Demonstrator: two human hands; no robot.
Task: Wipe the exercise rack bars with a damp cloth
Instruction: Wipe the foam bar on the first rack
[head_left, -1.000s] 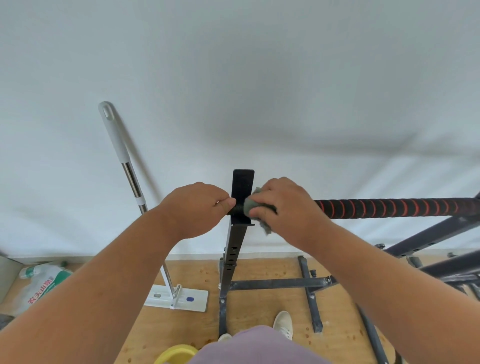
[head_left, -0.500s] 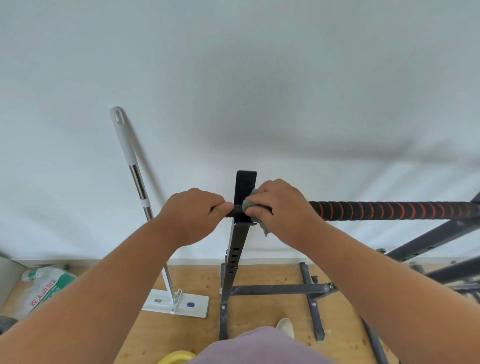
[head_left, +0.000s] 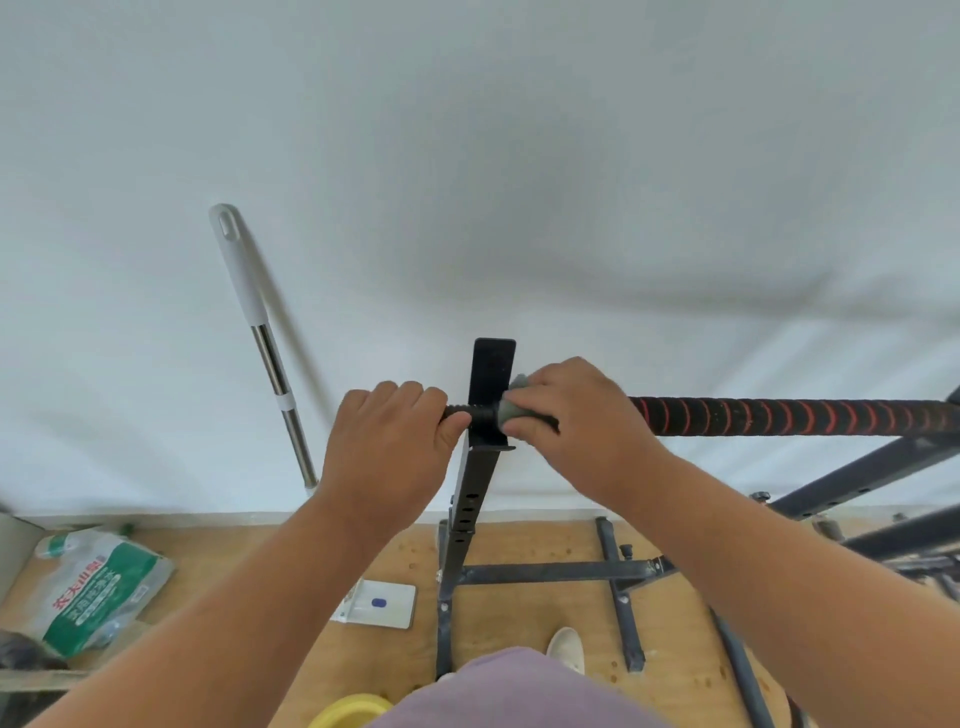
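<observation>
Head view shows my left hand (head_left: 387, 457) curled around the short stub end of the bar (head_left: 779, 417), just left of the black upright post (head_left: 480, 467) of the exercise rack. That grip is closed on the bar itself, thumb tucked against the post's bracket. My right hand (head_left: 576, 421) sits on the other side of the post, fingers folded over a grey cloth (head_left: 514, 408) and pressing it around the bar, so this grip is closed on the cloth. Only a small bunched part of the cloth shows between my thumb and fingers, touching the post's top plate. Beyond my right hand the bar runs off to the right, wrapped in black with red spiral stripes.

Below, the rack's dark base bars (head_left: 561, 571) cross on the wooden floor (head_left: 675, 649). A mop (head_left: 260, 338) leans against the white wall (head_left: 519, 156) to the left, its flat white head (head_left: 382, 605) on the floor. A green and white bag (head_left: 98, 587) lies at far left, and a yellow rim (head_left: 350, 712) shows at the bottom edge.
</observation>
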